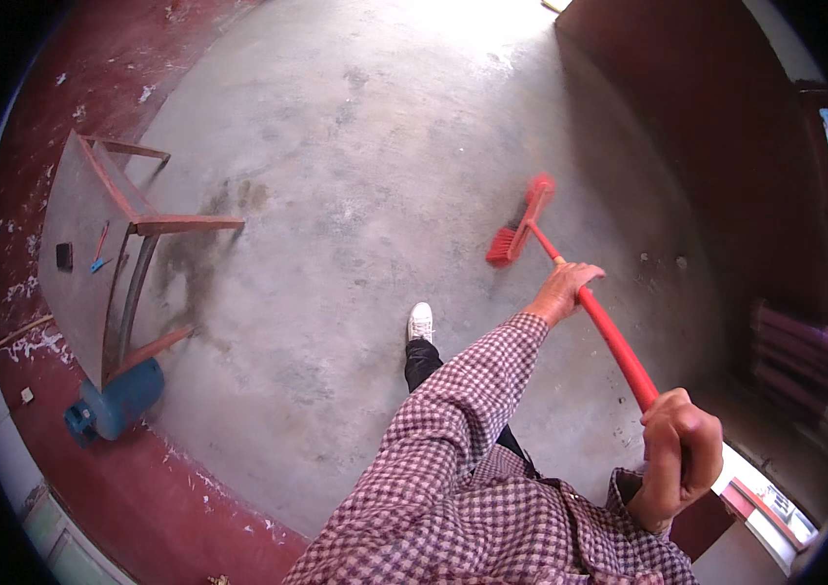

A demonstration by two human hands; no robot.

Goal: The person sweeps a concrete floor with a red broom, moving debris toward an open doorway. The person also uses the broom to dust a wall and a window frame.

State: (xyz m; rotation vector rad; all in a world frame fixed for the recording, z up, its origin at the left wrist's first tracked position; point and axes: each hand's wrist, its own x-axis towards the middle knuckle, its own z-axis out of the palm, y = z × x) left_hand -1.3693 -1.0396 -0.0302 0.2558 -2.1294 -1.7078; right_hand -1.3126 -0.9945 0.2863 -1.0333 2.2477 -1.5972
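Observation:
A broom with a red handle [615,340] runs from the lower right up to its red-bristled head [505,245] over the concrete floor [355,183]. My left hand [566,287] is closed round the handle's lower part, not far from the head. Near the handle's top end, my right hand [681,446] grips it in a fist. The broom head is slightly blurred, and whether its bristles touch the floor I cannot tell. A white shoe [420,322] of mine stands on the floor, left of the broom.
At the left, a wooden-framed table [70,307] holds a small black object [64,257] and a blue-and-red tool [98,263]. Beside its legs is a blue gas cylinder [125,398]. Dark red walls [648,95] edge the floor, and a striped cloth [794,358] hangs at the right.

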